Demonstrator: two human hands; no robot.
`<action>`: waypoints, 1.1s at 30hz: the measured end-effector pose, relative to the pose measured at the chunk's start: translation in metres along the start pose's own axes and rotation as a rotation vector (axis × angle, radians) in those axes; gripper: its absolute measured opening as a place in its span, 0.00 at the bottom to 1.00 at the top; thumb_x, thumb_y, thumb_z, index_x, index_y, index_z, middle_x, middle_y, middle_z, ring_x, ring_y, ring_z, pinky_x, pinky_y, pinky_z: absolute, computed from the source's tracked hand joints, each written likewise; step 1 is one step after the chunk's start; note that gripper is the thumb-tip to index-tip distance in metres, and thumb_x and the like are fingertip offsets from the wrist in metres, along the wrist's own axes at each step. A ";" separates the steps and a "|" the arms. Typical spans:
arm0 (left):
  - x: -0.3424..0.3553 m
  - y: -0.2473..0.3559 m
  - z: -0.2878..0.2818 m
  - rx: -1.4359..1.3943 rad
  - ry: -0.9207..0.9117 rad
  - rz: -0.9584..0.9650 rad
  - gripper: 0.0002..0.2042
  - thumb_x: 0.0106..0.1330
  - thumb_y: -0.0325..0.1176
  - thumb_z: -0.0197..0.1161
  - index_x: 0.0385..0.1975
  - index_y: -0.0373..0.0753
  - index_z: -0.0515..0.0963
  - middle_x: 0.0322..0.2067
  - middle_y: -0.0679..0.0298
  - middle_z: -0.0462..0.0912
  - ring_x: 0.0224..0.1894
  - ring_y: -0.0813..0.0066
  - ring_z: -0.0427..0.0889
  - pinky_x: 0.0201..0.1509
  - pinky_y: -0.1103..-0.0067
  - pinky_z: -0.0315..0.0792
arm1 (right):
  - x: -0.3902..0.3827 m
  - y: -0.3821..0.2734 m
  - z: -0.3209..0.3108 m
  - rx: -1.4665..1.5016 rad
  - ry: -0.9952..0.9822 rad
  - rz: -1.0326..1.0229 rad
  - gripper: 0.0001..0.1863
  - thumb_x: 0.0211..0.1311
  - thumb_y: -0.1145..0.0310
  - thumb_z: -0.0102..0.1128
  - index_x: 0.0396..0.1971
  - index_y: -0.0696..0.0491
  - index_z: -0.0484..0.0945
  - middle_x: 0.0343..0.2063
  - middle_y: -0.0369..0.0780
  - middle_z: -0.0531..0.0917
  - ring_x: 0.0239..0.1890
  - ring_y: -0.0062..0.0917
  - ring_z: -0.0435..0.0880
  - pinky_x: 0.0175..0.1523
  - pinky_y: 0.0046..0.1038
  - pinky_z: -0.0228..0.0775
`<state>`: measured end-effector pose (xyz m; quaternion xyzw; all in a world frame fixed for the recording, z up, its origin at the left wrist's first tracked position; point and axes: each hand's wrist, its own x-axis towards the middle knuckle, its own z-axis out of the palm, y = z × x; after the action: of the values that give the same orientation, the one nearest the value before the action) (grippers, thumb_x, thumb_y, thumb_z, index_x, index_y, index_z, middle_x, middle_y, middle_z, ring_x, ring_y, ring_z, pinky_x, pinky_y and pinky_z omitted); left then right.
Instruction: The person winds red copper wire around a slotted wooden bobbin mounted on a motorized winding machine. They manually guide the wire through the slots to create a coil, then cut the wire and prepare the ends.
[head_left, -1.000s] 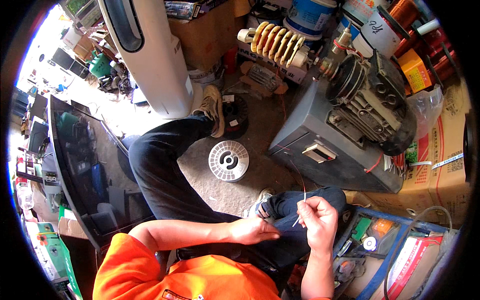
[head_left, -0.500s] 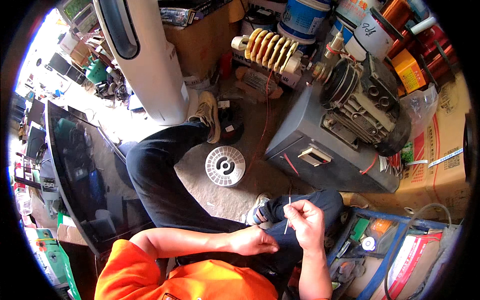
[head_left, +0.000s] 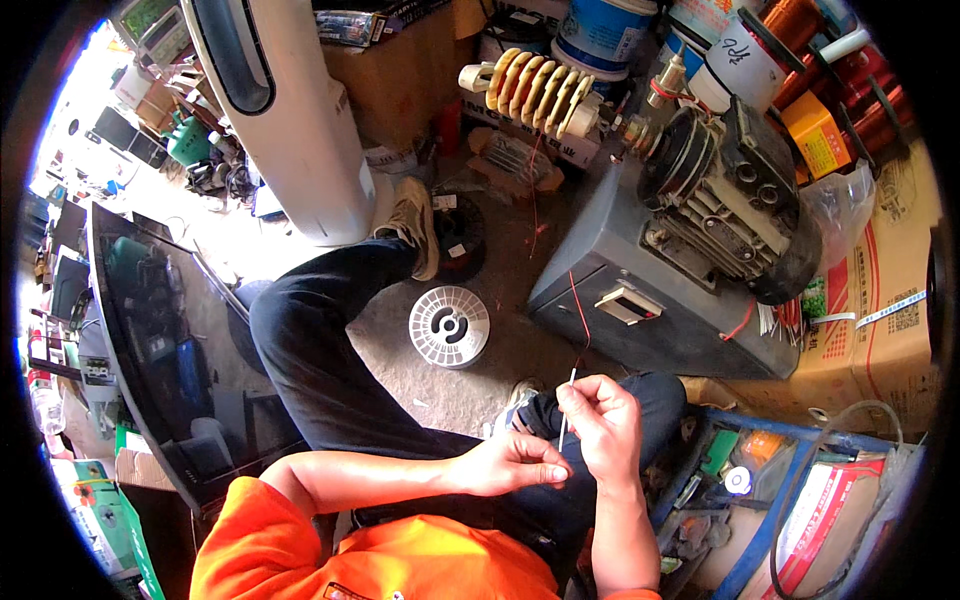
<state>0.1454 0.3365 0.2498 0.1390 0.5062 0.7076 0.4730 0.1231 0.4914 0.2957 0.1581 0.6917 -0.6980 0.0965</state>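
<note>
My right hand point(head_left: 603, 425) is closed, pinching a thin white sleeve point(head_left: 563, 432) that stands slanted between thumb and fingers. A red wire point(head_left: 579, 305) runs up from the sleeve's top end, past the front of the grey machine. My left hand point(head_left: 510, 464) has its thumb and fingertips pressed together close to the sleeve's lower end. Whatever those fingertips hold is too small to make out. Both hands are above my legs in dark trousers point(head_left: 335, 370).
Ahead right, the grey machine box point(head_left: 600, 265) carries a motor point(head_left: 725, 215) and a yellowish coil former point(head_left: 540, 95). A grey slotted spool point(head_left: 449, 327) lies on the floor. At right is a blue-edged parts bin point(head_left: 725, 460); at left, a dark screen panel point(head_left: 180, 350).
My left hand has moved up and slightly right, to the sleeve's lower end. The sleeve has shifted slightly left with my right hand. The red wire now curves in front of the grey box.
</note>
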 end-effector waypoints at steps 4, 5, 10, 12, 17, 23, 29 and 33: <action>0.006 -0.026 -0.019 0.819 -0.039 0.066 0.10 0.61 0.38 0.61 0.34 0.38 0.80 0.29 0.60 0.82 0.36 0.66 0.82 0.38 0.73 0.76 | 0.006 -0.002 -0.001 0.051 0.004 -0.004 0.06 0.60 0.71 0.60 0.26 0.57 0.77 0.19 0.31 0.76 0.18 0.10 0.68 0.24 0.13 0.59; 0.008 -0.028 -0.026 1.090 -0.049 -0.110 0.11 0.60 0.39 0.60 0.34 0.39 0.81 0.28 0.59 0.82 0.36 0.63 0.82 0.40 0.73 0.76 | 0.008 -0.002 -0.002 0.061 0.006 -0.008 0.06 0.60 0.71 0.60 0.26 0.57 0.77 0.19 0.31 0.76 0.18 0.10 0.68 0.23 0.13 0.58; 0.012 -0.017 -0.042 0.614 -0.092 -0.076 0.20 0.59 0.36 0.63 0.49 0.33 0.73 0.46 0.55 0.78 0.50 0.65 0.77 0.53 0.71 0.72 | 0.009 0.001 0.001 0.082 0.025 -0.025 0.07 0.60 0.71 0.61 0.27 0.58 0.77 0.19 0.29 0.76 0.20 0.08 0.69 0.24 0.13 0.60; 0.009 0.002 -0.030 -0.081 -0.109 -0.050 0.24 0.60 0.34 0.65 0.54 0.30 0.68 0.54 0.56 0.72 0.58 0.71 0.68 0.62 0.75 0.64 | 0.010 0.008 0.003 0.064 0.030 -0.002 0.07 0.60 0.71 0.61 0.27 0.58 0.77 0.19 0.29 0.76 0.20 0.08 0.69 0.24 0.13 0.61; 0.007 0.023 -0.015 0.091 0.160 -0.062 0.14 0.67 0.41 0.56 0.37 0.35 0.78 0.28 0.66 0.83 0.28 0.81 0.80 0.31 0.78 0.74 | 0.004 0.008 0.003 0.074 0.035 0.040 0.07 0.60 0.70 0.61 0.27 0.58 0.78 0.19 0.30 0.76 0.20 0.08 0.70 0.25 0.13 0.61; 0.002 -0.029 -0.035 0.685 0.043 0.015 0.10 0.64 0.38 0.59 0.32 0.36 0.79 0.23 0.64 0.82 0.25 0.77 0.81 0.32 0.77 0.75 | 0.014 0.008 -0.001 0.101 0.055 -0.061 0.07 0.62 0.69 0.60 0.29 0.57 0.78 0.21 0.29 0.76 0.22 0.08 0.68 0.28 0.12 0.61; 0.003 -0.020 -0.026 0.195 0.268 -0.112 0.12 0.67 0.38 0.56 0.36 0.35 0.79 0.19 0.69 0.77 0.23 0.87 0.74 0.27 0.84 0.72 | 0.010 0.022 0.001 0.027 0.010 -0.059 0.10 0.64 0.67 0.57 0.36 0.60 0.77 0.25 0.31 0.78 0.25 0.10 0.72 0.31 0.14 0.66; 0.004 -0.025 -0.024 0.138 0.274 -0.093 0.12 0.67 0.38 0.56 0.36 0.35 0.80 0.19 0.70 0.76 0.23 0.87 0.73 0.27 0.85 0.71 | -0.005 0.055 -0.011 0.018 -0.168 0.119 0.08 0.62 0.71 0.59 0.37 0.59 0.76 0.29 0.32 0.80 0.31 0.11 0.76 0.37 0.15 0.69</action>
<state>0.1401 0.3268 0.2162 0.0498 0.6195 0.6608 0.4209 0.1484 0.5001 0.2463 0.1407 0.6641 -0.7082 0.1940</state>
